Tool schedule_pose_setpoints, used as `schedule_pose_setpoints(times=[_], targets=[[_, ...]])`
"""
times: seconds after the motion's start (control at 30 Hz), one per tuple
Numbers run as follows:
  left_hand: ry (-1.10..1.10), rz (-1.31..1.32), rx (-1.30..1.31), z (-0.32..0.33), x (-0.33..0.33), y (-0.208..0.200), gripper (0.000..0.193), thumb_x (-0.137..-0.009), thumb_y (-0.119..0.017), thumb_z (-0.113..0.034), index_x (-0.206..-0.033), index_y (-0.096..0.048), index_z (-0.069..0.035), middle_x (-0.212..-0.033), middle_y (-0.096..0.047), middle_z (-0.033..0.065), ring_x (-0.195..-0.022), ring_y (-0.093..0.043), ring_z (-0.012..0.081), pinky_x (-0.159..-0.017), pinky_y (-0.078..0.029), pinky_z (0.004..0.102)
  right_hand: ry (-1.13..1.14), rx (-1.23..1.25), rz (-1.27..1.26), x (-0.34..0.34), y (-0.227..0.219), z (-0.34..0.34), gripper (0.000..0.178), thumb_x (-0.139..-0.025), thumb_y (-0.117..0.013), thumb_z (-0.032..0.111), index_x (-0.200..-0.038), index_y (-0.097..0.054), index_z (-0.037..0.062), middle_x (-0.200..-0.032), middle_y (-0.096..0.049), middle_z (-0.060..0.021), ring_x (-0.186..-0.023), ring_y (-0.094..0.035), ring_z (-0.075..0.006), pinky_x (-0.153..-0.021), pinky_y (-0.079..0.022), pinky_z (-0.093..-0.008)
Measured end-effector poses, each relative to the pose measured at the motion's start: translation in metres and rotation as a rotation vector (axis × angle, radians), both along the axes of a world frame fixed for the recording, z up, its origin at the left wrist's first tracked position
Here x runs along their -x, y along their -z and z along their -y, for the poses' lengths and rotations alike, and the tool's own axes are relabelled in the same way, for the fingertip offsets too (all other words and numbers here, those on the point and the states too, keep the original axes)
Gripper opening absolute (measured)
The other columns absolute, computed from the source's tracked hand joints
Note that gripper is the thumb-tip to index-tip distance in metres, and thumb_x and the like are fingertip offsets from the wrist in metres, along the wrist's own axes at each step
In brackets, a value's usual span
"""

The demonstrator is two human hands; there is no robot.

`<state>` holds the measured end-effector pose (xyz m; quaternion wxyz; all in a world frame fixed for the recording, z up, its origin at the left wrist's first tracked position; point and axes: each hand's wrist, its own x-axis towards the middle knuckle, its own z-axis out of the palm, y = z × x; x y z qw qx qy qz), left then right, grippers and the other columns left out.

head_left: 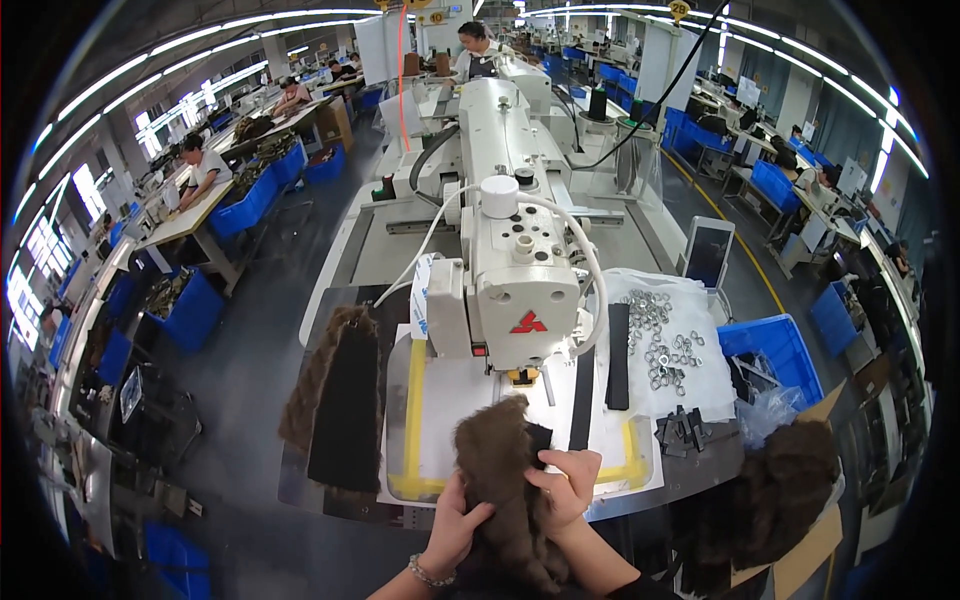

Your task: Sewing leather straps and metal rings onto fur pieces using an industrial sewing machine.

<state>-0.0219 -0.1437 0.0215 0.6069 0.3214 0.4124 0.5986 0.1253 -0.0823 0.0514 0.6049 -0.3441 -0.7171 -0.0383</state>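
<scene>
Gripping one brown fur piece [500, 470] at the near edge of the sewing table [340, 500], the left hand [455, 520] closes on its left side and the right hand [565, 485] pinches its right side, fingers curled. A second fur strip [335, 400] lies at the left edge. Two black straps [600, 375] and a heap of metal rings [665, 345] sit right, below the white sewing machine [515, 270], whose head carries a red triangular label [528, 322].
</scene>
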Motion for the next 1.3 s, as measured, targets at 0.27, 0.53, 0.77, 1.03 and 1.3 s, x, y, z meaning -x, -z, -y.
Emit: schedule_pose_setpoints(times=[0.27,0.53,0.77,1.03,1.3], targets=[[-0.188,-0.313,-0.205,-0.004,0.001,-0.002,0.078,-0.081,-0.060,0.009,-0.149,-0.023,0.000,-0.151,-0.032,0.0123,-0.139,-0.032,0.0210,-0.114,-0.026,0.0341,-0.148,0.276,-0.177,0.017,0.015,-0.016,0.009,-0.070,-0.062,-0.006,-0.076,-0.057,-0.0009,-0.097,-0.069,-0.0183,-0.076,-0.066,-0.0306,-0.062,-0.053,-0.0343],[-0.006,0.165,0.137,-0.009,0.007,-0.002,0.069,-0.085,-0.055,0.008,-0.148,-0.026,0.001,-0.146,-0.038,0.0106,-0.134,-0.040,0.0200,-0.111,-0.032,0.0339,-0.236,0.431,-0.142,0.017,0.013,-0.007,0.020,-0.073,-0.065,-0.005,-0.092,-0.061,-0.0009,-0.110,-0.063,-0.0187,-0.100,-0.063,-0.0321,-0.085,-0.052,-0.0351],[-0.255,-0.479,-0.244,-0.010,-0.001,0.000,0.072,-0.086,-0.051,0.006,-0.150,-0.018,-0.001,-0.147,-0.033,0.0119,-0.137,-0.033,0.0216,-0.114,-0.027,0.0363,-0.386,0.762,-0.347,0.018,0.030,-0.007,0.027,-0.075,-0.067,0.000,-0.102,-0.066,-0.0012,-0.127,-0.048,-0.0180,-0.118,-0.051,-0.0326,-0.097,-0.044,-0.0377],[-0.150,-0.124,-0.046,-0.013,0.006,0.000,0.075,-0.085,-0.052,0.007,-0.151,-0.018,-0.006,-0.146,-0.036,0.0101,-0.135,-0.036,0.0219,-0.113,-0.029,0.0362,-0.406,0.599,-0.093,0.011,0.025,-0.012,0.025,-0.073,-0.069,0.003,-0.098,-0.068,-0.0017,-0.136,-0.044,-0.0226,-0.125,-0.046,-0.0365,-0.103,-0.041,-0.0400],[-0.474,-0.737,-0.235,-0.022,0.058,-0.029,0.039,-0.087,-0.057,0.004,-0.124,-0.048,0.005,-0.110,-0.062,0.0142,-0.107,-0.059,0.0196,-0.093,-0.045,0.0311,-0.216,0.435,-0.003,-0.009,0.015,-0.012,0.013,-0.070,-0.072,0.007,-0.083,-0.071,0.0030,-0.130,-0.056,-0.0185,-0.125,-0.049,-0.0415,-0.106,-0.040,-0.0463]])
